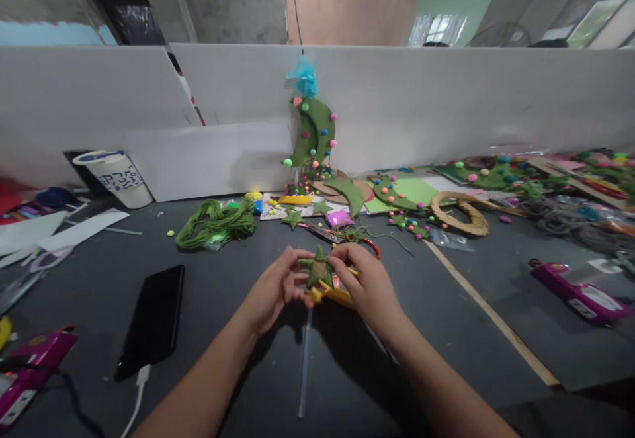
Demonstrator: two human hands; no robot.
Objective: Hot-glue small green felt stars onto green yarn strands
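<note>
A small green star (317, 268), wrapped in green cord, sits between both my hands above the dark table. My left hand (275, 289) pinches its left points with thumb and fingers. My right hand (367, 286) grips its right side, fingers curled. Under the hands lie yellow-handled scissors (337, 292), partly hidden. A thin clear stick (303, 372) lies on the table below the hands.
A black phone (155, 319) on a white cable lies at left. A green cord bundle (215, 224), a white cup (119, 178), a straw ring (459, 213), green pom-pom moons (315, 130), pink glue guns (580, 292) and scattered craft bits fill the table's far side.
</note>
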